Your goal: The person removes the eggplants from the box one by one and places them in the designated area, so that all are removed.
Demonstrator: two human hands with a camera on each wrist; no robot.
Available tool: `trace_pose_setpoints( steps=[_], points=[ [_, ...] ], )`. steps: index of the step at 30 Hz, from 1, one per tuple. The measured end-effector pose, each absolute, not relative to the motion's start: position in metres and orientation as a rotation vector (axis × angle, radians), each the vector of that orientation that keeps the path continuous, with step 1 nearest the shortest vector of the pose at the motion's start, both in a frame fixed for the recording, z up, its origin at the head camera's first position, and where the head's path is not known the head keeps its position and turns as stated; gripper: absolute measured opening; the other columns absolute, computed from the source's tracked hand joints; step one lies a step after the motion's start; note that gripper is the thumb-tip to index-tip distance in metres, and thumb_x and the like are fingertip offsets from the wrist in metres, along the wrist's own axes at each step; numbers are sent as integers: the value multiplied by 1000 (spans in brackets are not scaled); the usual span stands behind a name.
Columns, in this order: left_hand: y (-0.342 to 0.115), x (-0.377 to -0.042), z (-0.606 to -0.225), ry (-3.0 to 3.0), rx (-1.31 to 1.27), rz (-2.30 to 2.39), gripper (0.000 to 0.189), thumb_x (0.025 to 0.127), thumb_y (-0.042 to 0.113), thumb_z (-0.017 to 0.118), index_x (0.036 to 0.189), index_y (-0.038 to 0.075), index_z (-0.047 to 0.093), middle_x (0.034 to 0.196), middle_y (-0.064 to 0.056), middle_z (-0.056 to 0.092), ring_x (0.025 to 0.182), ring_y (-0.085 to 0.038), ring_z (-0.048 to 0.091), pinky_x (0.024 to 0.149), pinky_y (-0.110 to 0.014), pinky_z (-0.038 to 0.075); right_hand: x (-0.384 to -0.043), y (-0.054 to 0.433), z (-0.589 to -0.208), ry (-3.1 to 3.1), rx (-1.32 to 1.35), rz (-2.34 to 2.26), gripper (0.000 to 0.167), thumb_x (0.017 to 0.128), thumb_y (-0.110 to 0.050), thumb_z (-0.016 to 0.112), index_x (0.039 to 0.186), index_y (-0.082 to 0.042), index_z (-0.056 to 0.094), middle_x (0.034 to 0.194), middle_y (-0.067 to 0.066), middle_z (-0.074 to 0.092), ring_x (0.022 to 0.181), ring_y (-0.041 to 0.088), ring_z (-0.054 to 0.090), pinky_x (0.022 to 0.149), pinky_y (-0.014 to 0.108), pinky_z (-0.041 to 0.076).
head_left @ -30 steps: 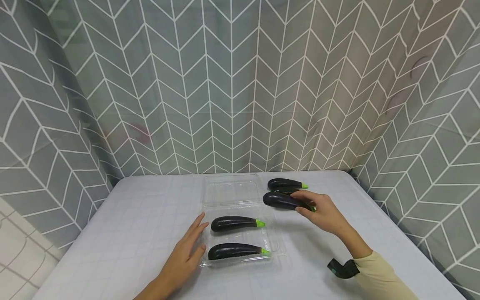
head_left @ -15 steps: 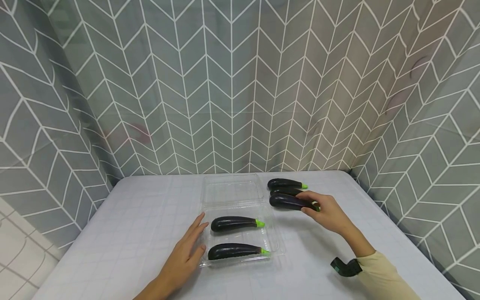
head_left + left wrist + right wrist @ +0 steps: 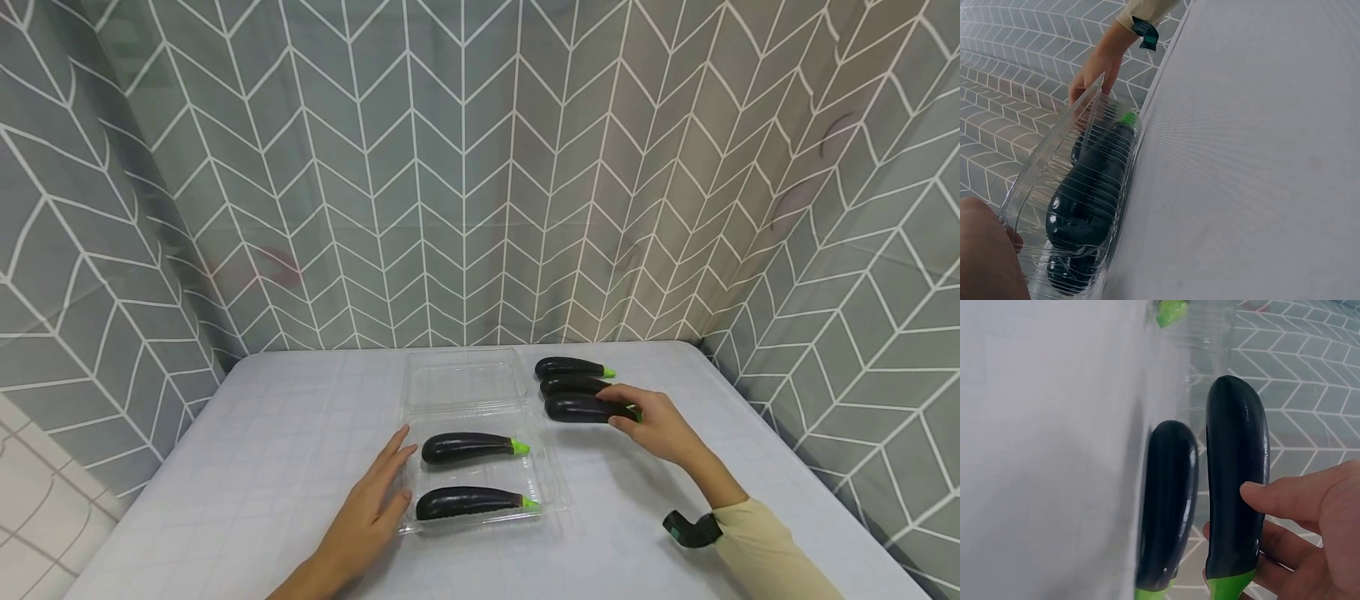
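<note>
My right hand (image 3: 651, 423) pinches a dark purple eggplant (image 3: 581, 408) near its green stem end. In the right wrist view the thumb lies on one side of this eggplant (image 3: 1235, 481) and the fingers curl behind it. Another eggplant (image 3: 1169, 503) lies beside it there. My left hand (image 3: 367, 508) touches the left edge of a hinged clear plastic container (image 3: 468, 473), fingers extended. Inside the container lie an eggplant (image 3: 461, 447) towards the back and an eggplant (image 3: 468, 502) at the front, stems pointing right. The left wrist view shows the container's ribbed wall (image 3: 1125, 187) with dark eggplants behind it.
Just behind the held eggplant, a middle eggplant (image 3: 566, 386) and a back eggplant (image 3: 567, 367) lie on the white tablecloth (image 3: 300, 417). The container's lid (image 3: 465, 379) lies folded back. A patterned grey curtain (image 3: 465, 183) surrounds the table's back and sides.
My right hand has carried the eggplant a little to the right and lower, showing more of the middle eggplant. The left hand and container have stayed in place.
</note>
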State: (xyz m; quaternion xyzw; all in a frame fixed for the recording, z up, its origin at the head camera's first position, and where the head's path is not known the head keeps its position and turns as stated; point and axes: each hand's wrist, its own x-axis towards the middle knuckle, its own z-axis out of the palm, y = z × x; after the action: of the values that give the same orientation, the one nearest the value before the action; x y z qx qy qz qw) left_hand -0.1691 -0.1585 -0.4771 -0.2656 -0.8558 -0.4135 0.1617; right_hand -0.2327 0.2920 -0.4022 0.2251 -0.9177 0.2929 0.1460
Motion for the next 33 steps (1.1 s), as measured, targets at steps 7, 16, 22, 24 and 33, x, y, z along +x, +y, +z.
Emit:
trace_pose_setpoints(
  steps=[7, 16, 22, 24, 33],
  points=[
    [-159, -169, -477, -2450, -749, -1189, 62, 93, -1, 61, 153, 6, 48, 170, 4, 24, 152, -26, 29, 116, -12, 13, -239, 298, -415, -2683, 631, 861, 37, 87, 5, 75, 123, -4, 72, 125, 16, 70, 119, 42, 63, 99, 61, 50],
    [-159, -169, -477, -2449, -752, -1187, 62, 94, -1, 61, 154, 8, 48, 170, 4, 24, 152, -26, 29, 116, -12, 13, -245, 299, -424, -2689, 656, 888, 37, 87, 8, 75, 122, -1, 72, 123, 15, 71, 123, 44, 61, 103, 63, 46],
    [-159, -169, -477, -2446, -751, -1201, 61, 94, -1, 61, 153, 9, 49, 170, 4, 24, 152, -26, 29, 116, -12, 13, -247, 299, -428, -2708, 661, 883, 37, 87, 9, 75, 122, -1, 72, 122, 12, 72, 123, 43, 61, 104, 62, 45],
    [-159, -169, -477, -2440, -754, -1203, 62, 93, -2, 61, 153, 8, 49, 170, 3, 24, 152, -27, 29, 116, -12, 14, -248, 299, -429, -2719, 659, 891, 37, 87, 9, 75, 122, -1, 72, 122, 12, 72, 124, 44, 60, 104, 62, 45],
    [-159, -168, -477, -2430, -763, -1205, 61, 93, -2, 61, 152, 7, 49, 170, 3, 25, 152, -27, 30, 116, -12, 14, -248, 300, -433, -2752, 646, 927, 36, 87, 9, 75, 121, -1, 71, 122, 13, 71, 125, 44, 59, 104, 63, 45]
  ],
)
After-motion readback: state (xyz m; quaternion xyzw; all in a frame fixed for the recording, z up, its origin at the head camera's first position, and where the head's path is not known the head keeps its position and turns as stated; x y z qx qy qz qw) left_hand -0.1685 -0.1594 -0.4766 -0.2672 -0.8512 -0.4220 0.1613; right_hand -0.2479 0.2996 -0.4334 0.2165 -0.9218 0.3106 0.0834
